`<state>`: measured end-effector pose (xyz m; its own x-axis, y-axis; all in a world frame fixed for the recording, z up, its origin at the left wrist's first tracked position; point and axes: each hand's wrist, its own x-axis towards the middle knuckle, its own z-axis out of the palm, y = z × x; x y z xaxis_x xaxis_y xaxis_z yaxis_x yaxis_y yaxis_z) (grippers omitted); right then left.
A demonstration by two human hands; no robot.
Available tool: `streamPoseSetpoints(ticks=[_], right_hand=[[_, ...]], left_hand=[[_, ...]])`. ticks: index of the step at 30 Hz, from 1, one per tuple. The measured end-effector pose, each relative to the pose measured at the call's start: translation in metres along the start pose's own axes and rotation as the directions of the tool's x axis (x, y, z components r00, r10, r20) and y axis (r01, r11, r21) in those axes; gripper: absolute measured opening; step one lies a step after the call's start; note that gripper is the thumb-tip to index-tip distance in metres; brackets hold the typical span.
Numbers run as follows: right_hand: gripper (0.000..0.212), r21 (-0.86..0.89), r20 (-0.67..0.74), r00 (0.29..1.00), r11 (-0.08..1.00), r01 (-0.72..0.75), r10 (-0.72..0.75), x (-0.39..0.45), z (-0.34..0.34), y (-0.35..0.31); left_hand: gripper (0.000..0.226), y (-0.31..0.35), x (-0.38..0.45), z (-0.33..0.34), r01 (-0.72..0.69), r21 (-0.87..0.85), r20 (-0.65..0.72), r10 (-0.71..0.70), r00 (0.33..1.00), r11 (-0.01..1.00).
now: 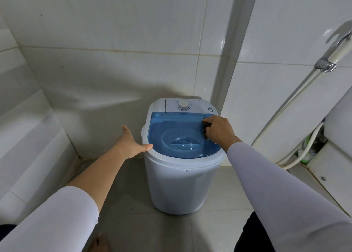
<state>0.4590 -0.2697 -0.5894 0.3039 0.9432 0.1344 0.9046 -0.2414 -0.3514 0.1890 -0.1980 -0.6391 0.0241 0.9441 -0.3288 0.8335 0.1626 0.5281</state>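
Observation:
A small white washing machine [177, 183] stands on the tiled floor against the wall. Its clear blue lid [171, 126] is closed, and a ribbed tub shows through it. A white dial [183, 105] sits on the panel behind the lid. My left hand [129, 142] is spread flat beside the machine's left rim, with the thumb touching the rim. My right hand [219, 129] rests on the right side of the lid and grips a small dark object [206, 125], which is mostly hidden under the fingers.
White tiled walls close in at the left and behind the machine. At the right a chrome sprayer [325, 64] with a white hose [297, 156] hangs by a white fixture [339, 122]. Grey floor tiles [219, 190] lie around the machine.

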Motion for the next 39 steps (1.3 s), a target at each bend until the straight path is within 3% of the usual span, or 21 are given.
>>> streamPoseSetpoints(ticks=[10, 15, 18, 21, 27, 35, 39], right_hand=[[0.038, 0.204, -0.021, 0.983, 0.963, -0.177, 0.185, -0.021, -0.016, 0.024], [0.035, 0.193, -0.011, 0.973, 0.955, -0.225, 0.232, -0.023, -0.032, 0.023], [0.034, 0.187, -0.055, 0.984, 0.969, -0.159, 0.172, -0.015, -0.041, 0.000], [0.032, 0.168, -0.071, 0.997, 0.986, 0.010, 0.002, -0.009, -0.038, -0.039], [0.036, 0.055, 0.061, 0.949, 0.951, 0.305, -0.308, -0.013, -0.002, -0.116], [0.041, -0.233, 0.298, 0.848, 0.828, 0.510, -0.438, -0.021, 0.037, -0.135], [0.037, -0.199, 0.256, 0.859, 0.845, 0.496, -0.444, -0.023, 0.042, -0.130]], left_hand=[[0.131, 0.000, 0.000, 0.003, 0.002, -0.053, -0.008, -0.003, 1.000, 0.999], [0.127, -0.004, -0.008, 0.008, -0.036, -0.115, -0.062, 0.029, 0.998, 0.993], [0.125, -0.011, -0.012, 0.015, -0.045, -0.173, -0.101, 0.028, 0.994, 0.984], [0.122, -0.014, -0.018, 0.022, -0.028, -0.258, -0.082, 0.007, 0.997, 0.966], [0.132, -0.017, -0.025, 0.027, -0.062, -0.343, -0.037, 0.052, 0.998, 0.937], [0.137, -0.015, -0.029, 0.027, -0.099, -0.336, -0.034, 0.093, 0.995, 0.936], [0.136, -0.014, -0.029, 0.026, -0.111, -0.312, -0.040, 0.104, 0.994, 0.943]])
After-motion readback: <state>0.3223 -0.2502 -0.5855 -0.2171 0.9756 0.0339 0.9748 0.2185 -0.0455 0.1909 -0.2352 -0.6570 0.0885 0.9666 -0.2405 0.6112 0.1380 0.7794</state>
